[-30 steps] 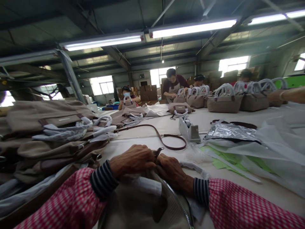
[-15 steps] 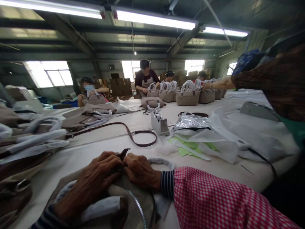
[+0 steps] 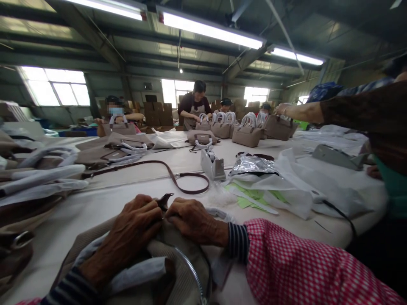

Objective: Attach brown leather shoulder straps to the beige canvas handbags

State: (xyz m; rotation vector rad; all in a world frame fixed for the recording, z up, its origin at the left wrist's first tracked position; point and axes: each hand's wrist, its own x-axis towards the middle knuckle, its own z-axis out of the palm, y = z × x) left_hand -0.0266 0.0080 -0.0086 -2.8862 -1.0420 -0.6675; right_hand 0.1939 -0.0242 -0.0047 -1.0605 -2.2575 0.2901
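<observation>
Left edge of the white desk [image 3: 104, 199]: heap of taupe fabric bags with white-wrapped handles [image 3: 34, 207]. Near edge, just right of the heap: open taupe bag with ribbed lining and silver zip [image 3: 179, 262]. Left hand [image 3: 130, 233] closed, pinching the bag's rim beside a dark brown leather tab [image 3: 164, 200]; right hand [image 3: 193, 220] closed on the rim at the tab's other side. Exact fingertip contact hidden. Both grips look unchanged from half a second ago, so work at that rim seems to be at the same point. Beyond them: brown leather strap [image 3: 143, 162], looped at its right end, then grey tape dispenser [image 3: 218, 167], then light green sheets [image 3: 248, 195] partly under white wrap. Changed: toward the far right corner, a co-worker's hand [image 3: 284, 108] now has a taupe bag [image 3: 276, 127] tilted.
</observation>
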